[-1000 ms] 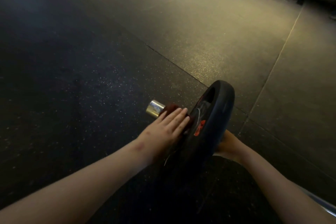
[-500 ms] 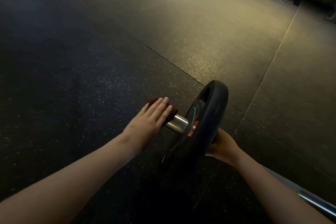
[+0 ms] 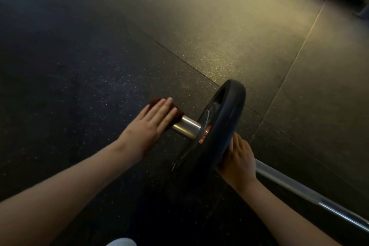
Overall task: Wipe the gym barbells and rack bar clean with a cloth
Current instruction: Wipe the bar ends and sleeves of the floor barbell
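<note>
Left of the weight plate (image 3: pixel 229 110), left hand (image 3: pixel 153 121), fingers straight, pressing dark red cloth (image 3: pixel 155 101) onto the barbell sleeve (image 3: pixel 186 126) end, right hand (image 3: pixel 237 159) against the plate's far side, grip unclear.

Dark red cloth (image 3: pixel 154 101), speckled black floor (image 3: pixel 79 66)

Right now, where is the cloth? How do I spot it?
Find the big black weight plate on the floor. A shiny bar end sticks out to its left. The cloth is the dark red bit at its tip, under the flat fingers of the left hand.
</note>
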